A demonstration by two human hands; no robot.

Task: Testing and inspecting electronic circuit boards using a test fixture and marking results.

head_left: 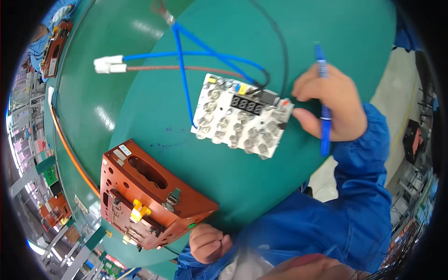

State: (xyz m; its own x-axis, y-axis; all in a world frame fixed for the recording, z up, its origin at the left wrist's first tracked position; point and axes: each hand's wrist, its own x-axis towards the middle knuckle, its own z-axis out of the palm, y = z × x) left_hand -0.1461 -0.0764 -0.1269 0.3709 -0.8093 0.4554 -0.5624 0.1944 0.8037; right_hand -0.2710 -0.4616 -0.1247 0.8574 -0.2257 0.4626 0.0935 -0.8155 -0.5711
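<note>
A white circuit board [224, 116] lies tilted on the green table mat, with a dark four-digit display [247, 105] and rows of clear round buttons. Beside its right edge, my right hand [338, 100] holds a blue marker pen [325, 126] across its fingers. The thumb and forefinger are apart, close to the board's corner, where a small red mark [285, 102] shows. My left hand [206, 243] is curled into a fist near my body, beside the lower end of a reddish-brown fixture [186, 200]. Nothing shows in that fist.
Blue wires [183, 70] and a brown wire [177, 68] run from the board to white connectors [109, 64] at the left. A thin black cable [280, 39] reaches the board from the far side. An orange tube [70, 149] runs along the left. Another person's sleeve [56, 11] shows far left.
</note>
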